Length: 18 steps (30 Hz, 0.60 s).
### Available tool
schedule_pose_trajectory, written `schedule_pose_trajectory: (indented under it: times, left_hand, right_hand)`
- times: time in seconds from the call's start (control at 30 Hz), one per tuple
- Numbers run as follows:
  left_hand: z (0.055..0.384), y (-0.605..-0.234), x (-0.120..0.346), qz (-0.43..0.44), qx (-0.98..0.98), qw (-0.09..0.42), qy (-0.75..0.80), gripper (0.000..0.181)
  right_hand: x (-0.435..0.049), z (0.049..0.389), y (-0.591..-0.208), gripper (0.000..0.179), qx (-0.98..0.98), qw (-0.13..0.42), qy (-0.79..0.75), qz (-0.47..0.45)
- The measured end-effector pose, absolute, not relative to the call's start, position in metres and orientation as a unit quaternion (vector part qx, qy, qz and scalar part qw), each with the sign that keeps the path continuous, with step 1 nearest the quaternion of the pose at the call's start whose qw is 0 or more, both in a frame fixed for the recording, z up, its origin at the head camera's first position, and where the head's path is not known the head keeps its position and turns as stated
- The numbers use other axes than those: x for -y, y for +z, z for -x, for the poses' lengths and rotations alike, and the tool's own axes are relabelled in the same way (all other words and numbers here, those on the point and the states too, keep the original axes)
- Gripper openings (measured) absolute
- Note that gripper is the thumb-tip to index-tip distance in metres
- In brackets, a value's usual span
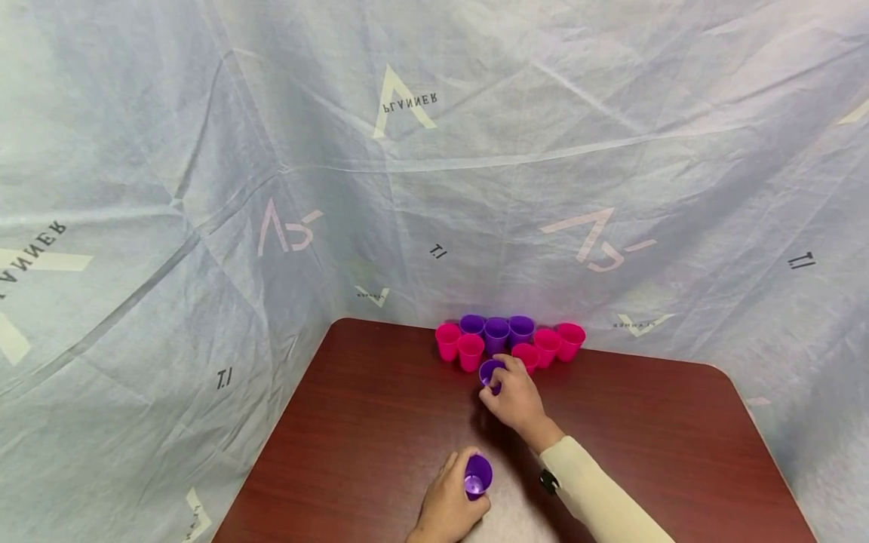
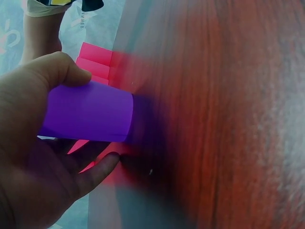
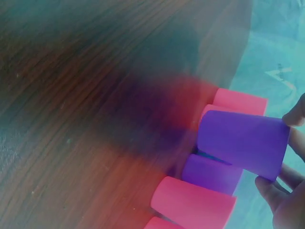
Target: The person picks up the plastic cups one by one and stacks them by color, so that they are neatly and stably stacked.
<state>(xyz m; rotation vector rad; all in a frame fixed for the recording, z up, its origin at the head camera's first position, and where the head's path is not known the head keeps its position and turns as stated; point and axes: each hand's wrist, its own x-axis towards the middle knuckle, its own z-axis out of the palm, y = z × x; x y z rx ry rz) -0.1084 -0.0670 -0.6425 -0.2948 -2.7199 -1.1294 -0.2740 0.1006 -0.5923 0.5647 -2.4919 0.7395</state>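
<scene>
My left hand (image 1: pixel 448 494) grips a purple cup (image 1: pixel 478 477) near the front of the table, thumb on one side and fingers on the other. In the left wrist view that purple cup (image 2: pixel 90 112) lies between thumb and fingers. Farther forward, my right hand (image 1: pixel 517 396) pinches another purple cup (image 1: pixel 487 375) by its rim. The right wrist view shows this purple cup (image 3: pixel 243 143) in front of the other cups, with fingertips (image 3: pixel 271 191) at its rim. Just beyond stand pink cups (image 1: pixel 471 353) on the left, pink cups (image 1: pixel 547 347) on the right, and purple cups (image 1: pixel 496 334) between them.
The brown wooden table (image 1: pixel 366 422) has rounded back corners. Behind and beside it hangs a grey printed cloth (image 1: pixel 475 211), close to the back edge where the cups stand. A dark object (image 1: pixel 548 481) is at the right sleeve's cuff.
</scene>
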Motion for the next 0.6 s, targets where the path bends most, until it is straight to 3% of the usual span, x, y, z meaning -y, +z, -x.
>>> schedule_pose_trajectory:
  times: [0.2, 0.6]
  left_hand:
    - [0.108, -0.642, 0.067, 0.1, 0.915, 0.103, -0.378, 0.072]
    - [0.108, -0.643, 0.066, 0.105, 0.911, 0.113, -0.383, 0.073]
  right_hand:
    - [-0.101, 0.265, -0.583, 0.02, 0.89, 0.269, 0.292, -0.224]
    - [-0.108, 0.249, -0.575, 0.022, 0.872, 0.27, 0.347, -0.216]
